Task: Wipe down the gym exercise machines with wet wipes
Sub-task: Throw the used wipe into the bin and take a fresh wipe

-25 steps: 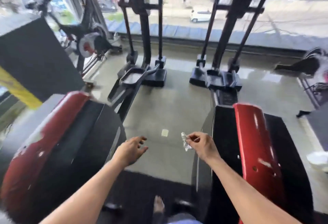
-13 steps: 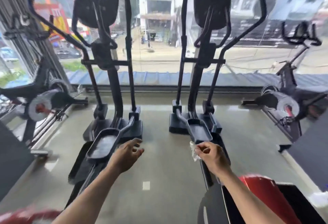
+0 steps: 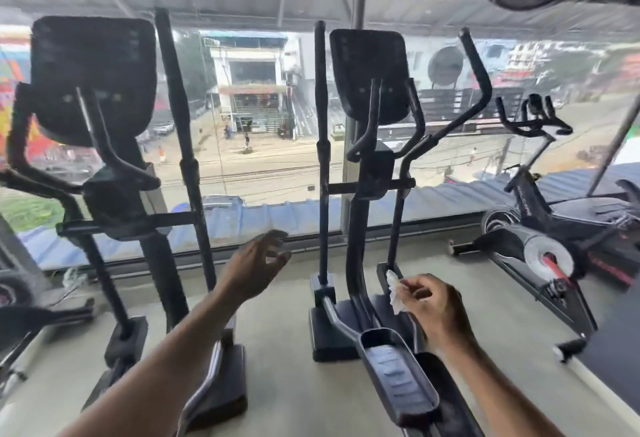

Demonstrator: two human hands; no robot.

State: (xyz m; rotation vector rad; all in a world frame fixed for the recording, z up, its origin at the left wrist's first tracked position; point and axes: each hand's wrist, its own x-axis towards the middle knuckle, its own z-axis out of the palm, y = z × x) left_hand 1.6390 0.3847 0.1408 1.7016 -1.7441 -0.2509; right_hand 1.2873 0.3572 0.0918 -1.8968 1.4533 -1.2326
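Note:
Two black elliptical machines face a big window. The left elliptical (image 3: 114, 194) stands at the left, the right elliptical (image 3: 370, 176) at centre right, each with a dark console and upright handle bars. My right hand (image 3: 429, 308) pinches a crumpled white wet wipe (image 3: 394, 289) just in front of the right machine's lower handle post. Above the floor between the two machines my left hand (image 3: 256, 266) hovers with relaxed fingers, touching nothing. A foot pedal (image 3: 394, 377) of the right machine lies below my right hand.
A spin bike (image 3: 533, 228) stands at the right by the window (image 3: 263, 145). Another bike's flywheel (image 3: 14, 294) shows at the far left edge. Grey floor (image 3: 277, 350) runs between the two ellipticals.
The view has lifted from the red and black rear housings to the consoles and window. Both hands have come forward toward the ellipticals' upright posts, the right one still pinching the wipe.

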